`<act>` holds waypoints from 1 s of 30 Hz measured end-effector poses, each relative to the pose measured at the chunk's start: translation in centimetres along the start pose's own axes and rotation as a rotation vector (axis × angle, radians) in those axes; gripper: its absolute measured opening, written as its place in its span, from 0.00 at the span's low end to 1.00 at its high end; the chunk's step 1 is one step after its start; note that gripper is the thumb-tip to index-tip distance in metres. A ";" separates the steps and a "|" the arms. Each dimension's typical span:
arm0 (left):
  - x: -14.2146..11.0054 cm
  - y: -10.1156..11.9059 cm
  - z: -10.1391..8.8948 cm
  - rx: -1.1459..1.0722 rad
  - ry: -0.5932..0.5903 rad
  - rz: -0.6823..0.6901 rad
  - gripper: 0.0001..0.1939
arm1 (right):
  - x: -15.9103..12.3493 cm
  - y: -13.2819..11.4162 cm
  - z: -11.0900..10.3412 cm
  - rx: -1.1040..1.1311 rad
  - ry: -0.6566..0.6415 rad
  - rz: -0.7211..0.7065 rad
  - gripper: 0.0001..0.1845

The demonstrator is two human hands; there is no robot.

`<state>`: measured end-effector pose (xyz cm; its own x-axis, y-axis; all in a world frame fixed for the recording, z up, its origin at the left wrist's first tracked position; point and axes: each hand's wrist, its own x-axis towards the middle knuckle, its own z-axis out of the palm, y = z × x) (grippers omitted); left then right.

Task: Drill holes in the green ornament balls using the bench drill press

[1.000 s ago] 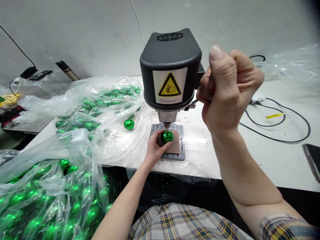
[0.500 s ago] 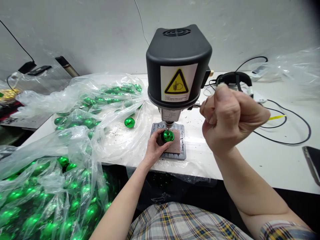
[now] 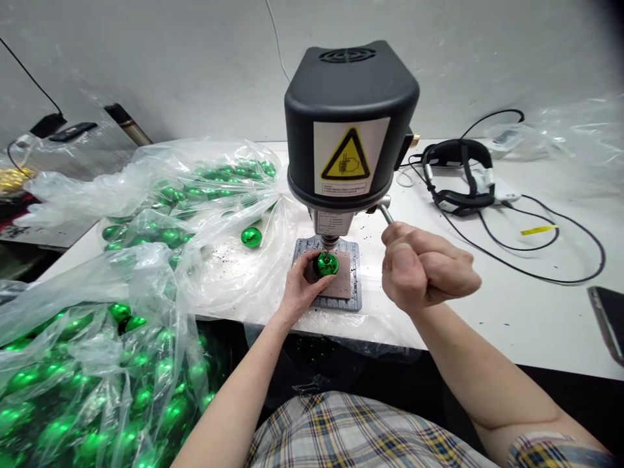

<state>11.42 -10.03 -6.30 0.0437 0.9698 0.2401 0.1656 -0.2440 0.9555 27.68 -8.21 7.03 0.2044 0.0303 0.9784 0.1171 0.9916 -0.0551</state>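
A black bench drill press (image 3: pixel 351 97) with a yellow warning label stands before me. Its chuck and bit (image 3: pixel 329 243) point down at a shiny green ball ornament (image 3: pixel 328 264), and the bit meets or nearly meets the ball's top. My left hand (image 3: pixel 305 285) grips the ball between thumb and fingers on a brown board (image 3: pixel 342 276), which lies on the grey drill base (image 3: pixel 357 296). My right hand (image 3: pixel 424 266) is closed around the end of the drill's metal feed lever (image 3: pixel 386 211). Another green ball (image 3: pixel 251 237) lies left of the base.
Clear plastic bags of green balls (image 3: pixel 170 195) spread over the table's left side, with another big bag (image 3: pixel 97 390) below at the front left. On the right are a black headset (image 3: pixel 458 175) with cables, a yellow strip (image 3: pixel 538 229) and a phone (image 3: pixel 609 318). Dark shavings dot the white table.
My right hand has moved down and slightly left with the lever, uncovering the headset. My left hand stays on the ball beneath the bit.
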 end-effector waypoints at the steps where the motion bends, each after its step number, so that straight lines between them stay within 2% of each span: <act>1: 0.0 0.1 0.0 -0.003 0.001 -0.001 0.27 | -0.1 0.1 -0.1 0.004 0.003 -0.013 0.23; 6: -0.1 0.4 0.0 -0.022 0.011 -0.021 0.26 | -0.4 -0.1 -0.4 0.041 -0.114 -0.083 0.23; 8: 0.1 0.4 0.1 -0.030 0.015 -0.027 0.26 | 0.1 -0.3 -0.1 0.035 -0.085 -0.046 0.24; 11: 0.3 0.8 0.2 -0.009 0.030 -0.034 0.26 | 2.6 -0.3 0.9 -0.044 0.099 0.211 0.27; 13: -0.4 1.6 0.3 0.073 0.097 -0.023 0.25 | 4.9 0.0 1.6 -0.038 0.180 0.414 0.28; 15: -2.4 2.7 0.2 0.211 0.201 0.050 0.23 | 6.9 0.5 2.0 0.044 0.187 0.583 0.26; 17: -5.7 3.5 0.0 0.349 0.253 0.213 0.22 | 8.1 0.9 2.0 0.093 0.178 0.676 0.25; 19: -9.7 3.4 -0.5 0.455 0.166 0.432 0.25 | 8.3 1.2 1.9 0.088 0.164 0.701 0.25; 21: -13.3 2.3 -1.0 0.621 -0.080 0.612 0.25 | 8.1 1.3 1.8 0.063 0.164 0.689 0.24; 22: -14.7 1.5 -1.3 0.739 -0.234 0.646 0.24 | 7.9 1.3 1.8 0.054 0.169 0.679 0.24; 24: -16.6 -0.4 -1.8 0.978 -0.491 0.560 0.24 | 7.7 1.3 1.8 0.043 0.188 0.654 0.24; 25: -17.1 -1.1 -1.9 1.071 -0.562 0.467 0.26 | 7.6 1.3 1.9 0.040 0.192 0.646 0.24; 26: -17.3 -1.6 -2.0 1.128 -0.587 0.382 0.28 | 7.6 1.3 1.9 0.039 0.190 0.643 0.24; 27: -17.3 -1.8 -2.0 1.139 -0.572 0.354 0.29 | 7.7 1.3 1.9 0.042 0.185 0.644 0.24; 28: -17.1 -1.5 -2.0 1.107 -0.528 0.395 0.27 | 7.7 1.3 1.9 0.047 0.179 0.648 0.24; 30: -16.0 -0.1 -2.2 0.967 -0.363 0.606 0.20 | 7.7 1.3 1.9 0.054 0.172 0.653 0.24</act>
<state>8.54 -25.53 -9.85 0.6202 0.6773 0.3957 0.6875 -0.7123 0.1415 27.53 -6.48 14.92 0.3688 0.6090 0.7022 -0.1307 0.7819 -0.6095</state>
